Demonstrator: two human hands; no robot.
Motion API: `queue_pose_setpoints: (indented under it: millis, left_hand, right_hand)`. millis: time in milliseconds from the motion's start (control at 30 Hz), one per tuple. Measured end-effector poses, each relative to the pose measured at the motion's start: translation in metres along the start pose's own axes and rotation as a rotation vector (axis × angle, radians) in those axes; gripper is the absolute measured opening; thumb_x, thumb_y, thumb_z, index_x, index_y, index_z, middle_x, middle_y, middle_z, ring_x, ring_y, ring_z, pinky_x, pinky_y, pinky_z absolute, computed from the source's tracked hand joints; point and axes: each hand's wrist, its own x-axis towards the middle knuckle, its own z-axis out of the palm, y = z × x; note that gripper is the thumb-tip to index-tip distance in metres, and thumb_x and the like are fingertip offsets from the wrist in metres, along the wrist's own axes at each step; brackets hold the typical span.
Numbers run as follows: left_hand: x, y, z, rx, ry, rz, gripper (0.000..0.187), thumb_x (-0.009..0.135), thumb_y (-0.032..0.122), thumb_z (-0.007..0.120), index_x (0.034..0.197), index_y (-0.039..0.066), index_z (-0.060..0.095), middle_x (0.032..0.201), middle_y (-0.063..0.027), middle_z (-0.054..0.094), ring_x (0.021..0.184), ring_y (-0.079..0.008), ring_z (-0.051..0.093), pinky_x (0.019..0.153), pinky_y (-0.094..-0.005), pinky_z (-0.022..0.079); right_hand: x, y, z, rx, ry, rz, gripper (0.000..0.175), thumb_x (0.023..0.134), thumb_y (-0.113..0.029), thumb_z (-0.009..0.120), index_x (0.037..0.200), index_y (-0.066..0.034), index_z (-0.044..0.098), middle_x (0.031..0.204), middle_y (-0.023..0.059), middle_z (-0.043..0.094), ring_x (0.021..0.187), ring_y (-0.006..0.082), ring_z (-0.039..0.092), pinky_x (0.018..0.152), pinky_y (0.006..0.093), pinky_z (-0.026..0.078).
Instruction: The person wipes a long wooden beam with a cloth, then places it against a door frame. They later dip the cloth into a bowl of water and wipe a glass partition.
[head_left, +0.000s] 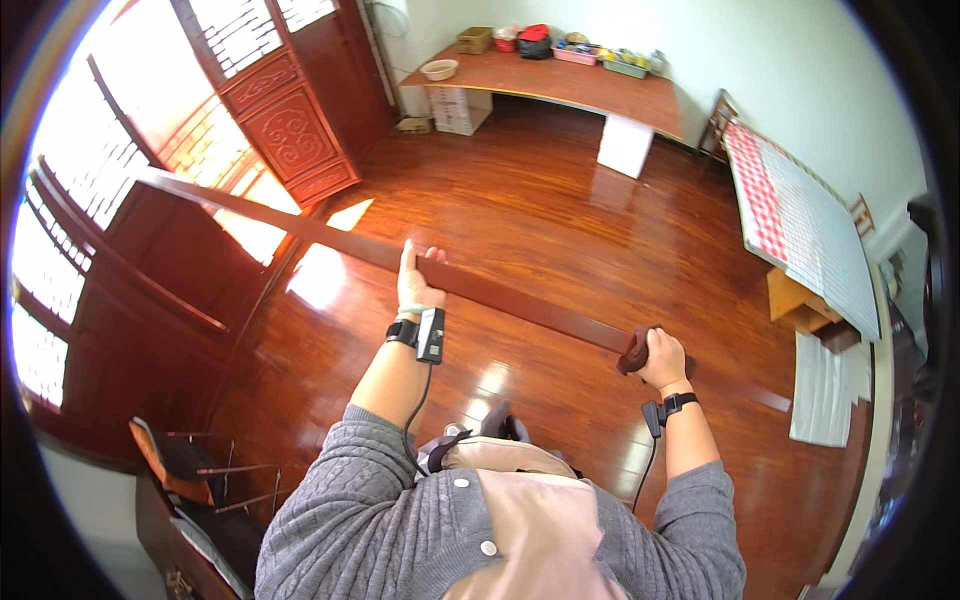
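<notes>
A long, flat reddish-brown board (517, 302) runs slantwise across the view, from the carved doors at the upper left to beyond my right hand. My left hand (421, 277) grips it near its middle, the thumb on the near side and fingertips showing past the far edge. My right hand (663, 360) is closed around a dark brown cloth (636, 352), which wraps the board farther right. Past that hand the board's end looks blurred. Each wrist wears a black strap with a small device and cable.
Carved red wooden doors (289, 135) stand at the upper left. A low wooden table (540, 79) bears baskets and a basin. On the right is a table with a checked cover (757, 195), white sheets (819, 397) on the floor below. A chair (169, 457) is at lower left.
</notes>
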Motion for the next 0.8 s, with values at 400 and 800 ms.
queue_pose_setpoints:
  millis: [400, 800]
  left_hand:
    - [0.096, -0.036, -0.108, -0.038, 0.244, -0.245, 0.044, 0.081, 0.044, 0.078, 0.102, 0.012, 0.056, 0.092, -0.0010, 0.063, 0.082, -0.0192, 0.063, 0.081, -0.0387, 0.055]
    - [0.167, -0.027, -0.254, 0.164, 0.053, -0.453, 0.062, 0.089, 0.061, 0.061, 0.113, 0.004, 0.055, 0.106, -0.0072, 0.064, 0.106, -0.0239, 0.058, 0.106, -0.0419, 0.042]
  right_hand:
    - [0.026, -0.053, -0.069, -0.340, -0.025, -0.074, 0.029, 0.076, -0.018, 0.066, 0.102, -0.0100, 0.058, 0.091, 0.0054, 0.059, 0.091, 0.0244, 0.061, 0.077, 0.0388, 0.046]
    - [0.088, -0.108, -0.057, -0.492, -0.153, -0.260, 0.009, 0.083, -0.017, 0.058, 0.088, -0.0105, 0.061, 0.081, 0.0029, 0.063, 0.080, 0.0207, 0.063, 0.068, 0.0346, 0.046]
